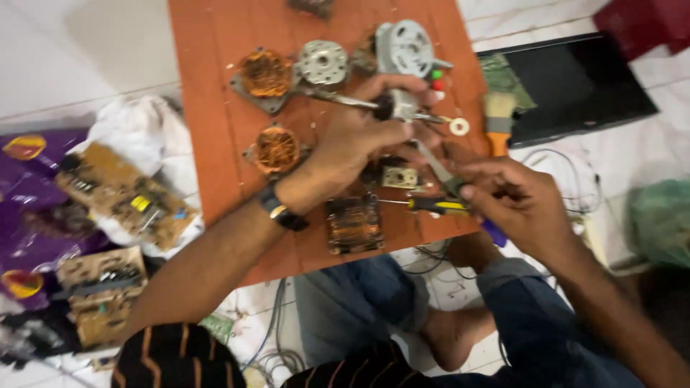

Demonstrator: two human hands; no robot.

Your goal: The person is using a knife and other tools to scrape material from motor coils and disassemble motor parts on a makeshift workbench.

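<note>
While the right hand [521,197] closes its fingers around the handles of a pair of slim metal pliers [437,167], the left hand [359,136] wraps tightly around a small motor rotor with a steel shaft and a dark core [392,106], holding it just above the orange-brown wooden board [208,86]. The pliers' tip points up toward the rotor and ends just below the left hand's fingers; whether it touches the rotor cannot be told. Directly under the right hand's grip a screwdriver with a yellow and black handle [435,205] lies across the board, and a blue handle end [494,233] shows below the knuckles. Just beneath the left hand sit a small pale metal bracket [399,177] and, nearer the body, a dark rusty laminated block [353,224]. A black wristwatch [282,210] circles the left wrist. Beside the rotor to the right lie a white washer ring [459,126] and a paintbrush with an orange handle [498,121]. Left of that grip rest two stators wound with copper wire [267,73] [277,149], and beyond it a round silver end cap [323,62] and a grey motor housing [404,47]. Well away to the left, brown circuit boards [122,194] lie on the floor; far to the right rests a flat black panel [575,86].
</note>
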